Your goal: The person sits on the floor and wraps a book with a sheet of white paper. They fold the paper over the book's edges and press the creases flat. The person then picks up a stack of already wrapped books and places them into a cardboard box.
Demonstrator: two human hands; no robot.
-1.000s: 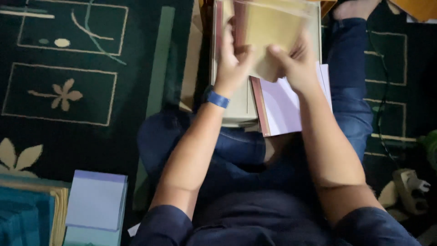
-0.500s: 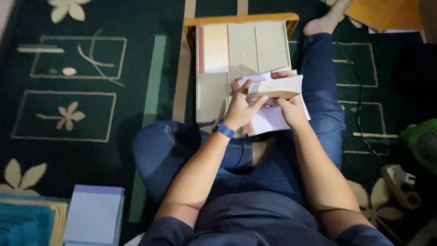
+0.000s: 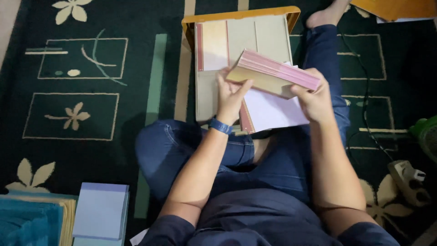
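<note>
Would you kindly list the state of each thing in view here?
Stack of pink-edged paper: lifted, tilted, held at both ends.
Left hand: grip shut on stack.
Right hand: grip shut on stack.
Box: open, sheets flat inside.
Lilac pad: flat on carpet.

Dark green patterned carpet [image 3: 91,136] carries a yellow-rimmed tray [image 3: 236,13], lilac paper pads [image 3: 100,214], a power strip [image 3: 409,180].
</note>
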